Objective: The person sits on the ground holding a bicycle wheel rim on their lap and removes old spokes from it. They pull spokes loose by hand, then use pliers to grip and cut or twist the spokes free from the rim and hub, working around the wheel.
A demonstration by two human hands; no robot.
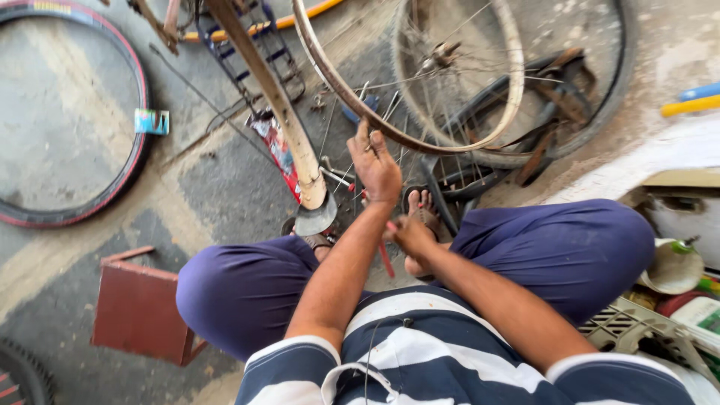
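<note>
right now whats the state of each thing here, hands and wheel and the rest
left hand: raised, gripping the rim
rim: bare, no tyre, held tilted
right hand: closed on a red tool
red tool: held, pointing down
tyre: off, flat on the floor
red box: on the floor, untouched

Stool (142, 309) left of knees; tyre (71, 112) beyond.

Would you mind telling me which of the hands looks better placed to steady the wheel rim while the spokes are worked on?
Probably the left hand: it is already raised to the rim, fingers touching it. The right hand sits lower, near the foot, gripping a red-handled tool.
</note>
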